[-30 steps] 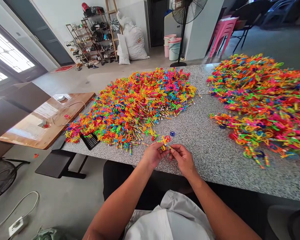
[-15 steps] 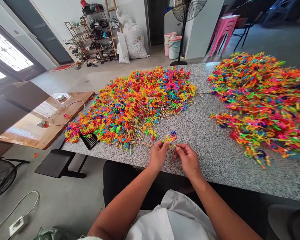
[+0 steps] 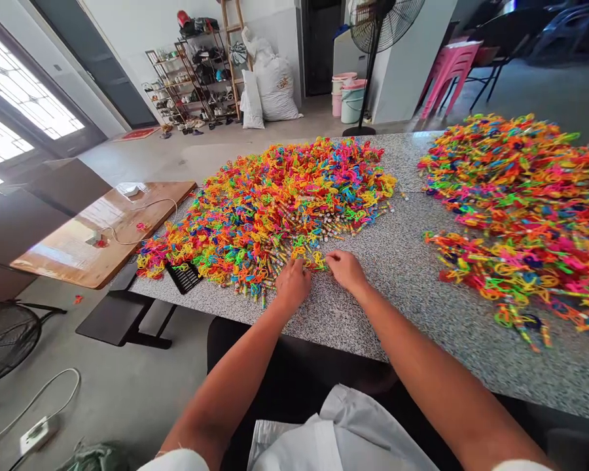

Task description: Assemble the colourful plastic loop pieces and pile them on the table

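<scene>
A big heap of small bright plastic loop pieces and little sticks (image 3: 279, 196) covers the left part of the grey speckled table (image 3: 402, 294). Both hands rest at its near edge. My left hand (image 3: 293, 282) has its fingers curled down into the pieces there. My right hand (image 3: 346, 269) is beside it, fingertips pressed together against yellow pieces at the heap's rim. What either hand grips is hidden by the knuckles. A second heap of the same coloured pieces (image 3: 525, 203) lies to the right, apart from both hands.
A black comb-like grille (image 3: 184, 277) lies at the heap's left corner. A lower wooden table (image 3: 103, 235) with a cable stands to the left. A standing fan (image 3: 377, 39), buckets, white sacks and a shoe rack are beyond the table. A power strip (image 3: 36, 435) lies on the floor.
Both hands have moved forward from the bare table near its front edge to the rim of the left heap. The small piece they held up between them is no longer visible.
</scene>
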`<state>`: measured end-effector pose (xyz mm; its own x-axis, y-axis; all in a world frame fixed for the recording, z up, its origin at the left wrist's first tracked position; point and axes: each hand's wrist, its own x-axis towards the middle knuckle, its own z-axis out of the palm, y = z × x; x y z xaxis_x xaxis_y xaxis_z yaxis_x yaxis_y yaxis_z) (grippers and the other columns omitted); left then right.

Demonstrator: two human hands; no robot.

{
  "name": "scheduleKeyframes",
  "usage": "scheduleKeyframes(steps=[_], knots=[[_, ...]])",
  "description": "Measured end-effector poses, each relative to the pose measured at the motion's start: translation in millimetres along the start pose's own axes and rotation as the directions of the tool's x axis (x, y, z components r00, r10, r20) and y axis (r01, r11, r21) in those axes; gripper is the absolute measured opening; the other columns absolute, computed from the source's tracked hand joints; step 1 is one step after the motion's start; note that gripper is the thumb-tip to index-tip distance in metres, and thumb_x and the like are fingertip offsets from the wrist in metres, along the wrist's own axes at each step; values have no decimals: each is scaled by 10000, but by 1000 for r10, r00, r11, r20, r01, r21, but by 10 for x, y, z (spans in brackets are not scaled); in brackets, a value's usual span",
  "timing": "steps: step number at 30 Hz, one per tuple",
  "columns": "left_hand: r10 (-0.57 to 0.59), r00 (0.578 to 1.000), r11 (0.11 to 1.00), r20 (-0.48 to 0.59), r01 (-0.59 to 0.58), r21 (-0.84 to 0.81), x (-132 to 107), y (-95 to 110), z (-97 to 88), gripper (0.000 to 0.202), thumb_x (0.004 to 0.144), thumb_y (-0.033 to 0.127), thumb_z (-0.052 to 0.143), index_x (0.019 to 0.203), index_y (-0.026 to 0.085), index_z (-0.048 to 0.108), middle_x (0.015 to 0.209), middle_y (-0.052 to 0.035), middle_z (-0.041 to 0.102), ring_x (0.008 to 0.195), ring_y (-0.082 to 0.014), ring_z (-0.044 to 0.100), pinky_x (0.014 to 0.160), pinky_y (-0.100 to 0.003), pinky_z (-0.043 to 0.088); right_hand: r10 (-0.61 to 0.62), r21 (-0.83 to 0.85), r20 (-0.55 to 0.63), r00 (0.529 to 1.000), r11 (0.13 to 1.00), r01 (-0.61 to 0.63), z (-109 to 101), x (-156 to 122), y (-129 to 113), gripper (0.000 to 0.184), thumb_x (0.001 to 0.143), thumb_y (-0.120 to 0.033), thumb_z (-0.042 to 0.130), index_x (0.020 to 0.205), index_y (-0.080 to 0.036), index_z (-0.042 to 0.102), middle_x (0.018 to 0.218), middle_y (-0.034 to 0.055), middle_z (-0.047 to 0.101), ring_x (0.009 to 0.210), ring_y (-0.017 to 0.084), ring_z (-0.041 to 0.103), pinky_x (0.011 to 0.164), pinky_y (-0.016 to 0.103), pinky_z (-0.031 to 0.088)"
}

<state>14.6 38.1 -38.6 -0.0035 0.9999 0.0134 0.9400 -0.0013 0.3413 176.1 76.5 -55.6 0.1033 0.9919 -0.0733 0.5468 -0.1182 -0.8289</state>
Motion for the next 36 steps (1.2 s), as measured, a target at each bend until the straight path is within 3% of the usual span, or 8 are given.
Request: scheduleKeyframes(steps=[4,10,17,19,23,28,33,36], knots=[[70,997,997,41,-72,33,13,28,0,325,969,348,535,1253,214,618,1208,-134,647,1158,-280,616,976,-366,468,-40,-268,56,998,962,54,243,286,-223,213,895,-176,561,903,-182,773,994,113,785,968,224,710,817,264,478],[144,989,989,46,-145,9,2,-129,37,208,926,234,553,1104,213,657,1123,-124,656,1134,-283,609,950,-370,482,-28,-394,149,988,915,85,237,389,-173,181,868,-217,608,829,-202,784,886,76,785,882,214,712,759,253,460],[146,989,918,41,-120,-377,-150,-387,-34,401,838,49,504,1174,222,637,1099,-82,692,996,-223,680,932,-354,517,-63,-451,77,995,888,91,446,545,-301,228,917,-322,610,1050,-208,755,1112,132,756,1056,280,688,869,334,476],[68,990,816,124,16,-578,-154,-437,-53,417,810,38,495,1162,217,627,963,-52,688,849,-198,704,835,-341,553,-76,-434,57,995,896,93,475,551,-344,193,902,-290,623,1016,-194,745,1144,150,741,1069,290,682,878,350,481],[0,946,411,324,296,-862,-140,-509,-90,420,802,86,488,1187,226,583,816,3,616,644,-152,692,626,-289,563,-55,-306,35,998,950,63,417,342,-294,190,936,-318,564,944,-181,697,962,127,757,897,266,706,765,347,513],[86,938,178,337,318,-931,-196,-395,-94,492,766,132,575,1246,235,604,907,-6,630,674,-139,702,638,-289,592,-131,198,20,991,972,124,383,-263,-84,213,899,-431,587,885,-220,611,825,55,732,746,223,691,676,329,530],[-26,953,-101,303,299,-949,-428,-34,33,472,862,366,669,1292,199,568,1009,-67,688,899,-207,725,741,-314,594,-60,284,-321,945,946,156,357,-640,-91,249,919,-462,554,961,-216,565,872,80,718,768,235,689,728,367,546],[-25,978,-95,207,204,-974,-550,126,108,437,797,432,779,1115,177,622,1056,-84,711,986,-214,698,791,-298,565,-64,226,-404,912,959,168,276,-742,-163,227,924,-447,556,961,-223,561,887,82,719,799,247,689,767,391,543]])
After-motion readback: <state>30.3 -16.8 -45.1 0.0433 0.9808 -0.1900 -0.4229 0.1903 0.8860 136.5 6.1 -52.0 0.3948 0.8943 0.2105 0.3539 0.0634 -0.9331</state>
